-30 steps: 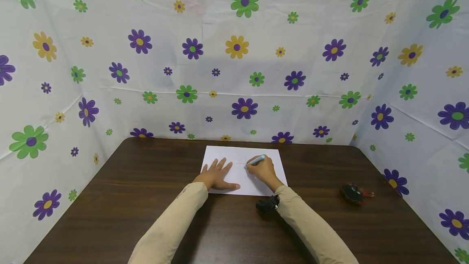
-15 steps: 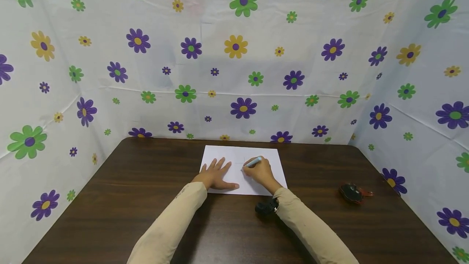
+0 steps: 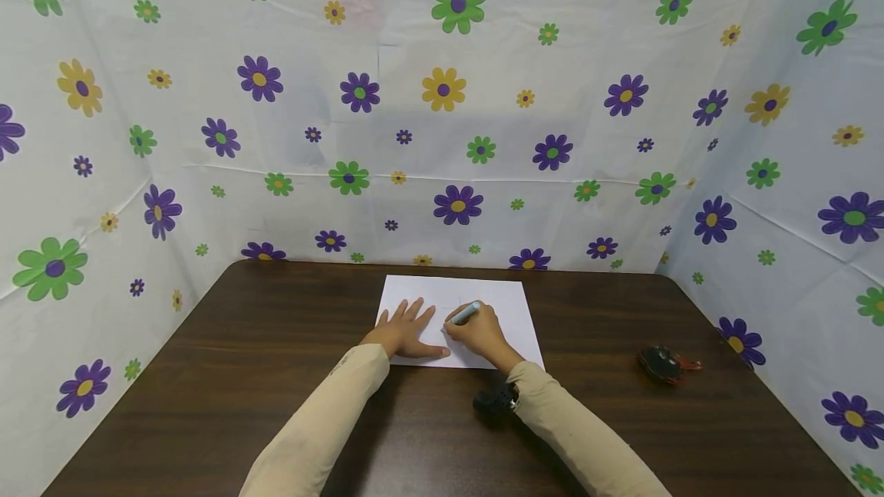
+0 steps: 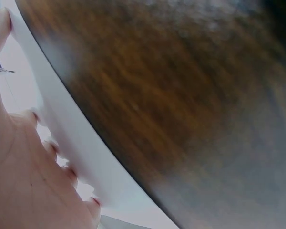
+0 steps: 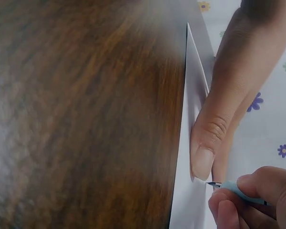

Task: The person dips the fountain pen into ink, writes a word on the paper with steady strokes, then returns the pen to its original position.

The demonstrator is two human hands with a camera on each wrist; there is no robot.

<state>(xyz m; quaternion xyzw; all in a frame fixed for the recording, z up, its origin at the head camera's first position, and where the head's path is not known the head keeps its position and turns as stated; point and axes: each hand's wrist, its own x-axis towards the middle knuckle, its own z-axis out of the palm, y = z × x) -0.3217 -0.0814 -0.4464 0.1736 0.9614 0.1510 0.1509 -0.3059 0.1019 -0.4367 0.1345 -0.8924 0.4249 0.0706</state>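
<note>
Looks mid-drawing to me: left hand [image 3: 407, 334] splayed flat on the paper [image 3: 516, 317] on the bench [image 3: 207, 374], right hand [image 3: 479, 330] pinching a pen [image 3: 466, 313] over it, so the next stroke probably just needs steady paper.

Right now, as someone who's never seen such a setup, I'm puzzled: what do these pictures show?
There's no robot: a person works bare-handed, wearing cameras. The wide picture is taken from the head, looking forward and down; the two close ones come from the left and right wrists. On the brown table lies a sheet of white paper. The left hand rests on it, fingers spread; the right hand holds a light-blue pen. Farther right sits a small dark-and-red object, unclear what. Flowered cloth hangs behind.
</note>
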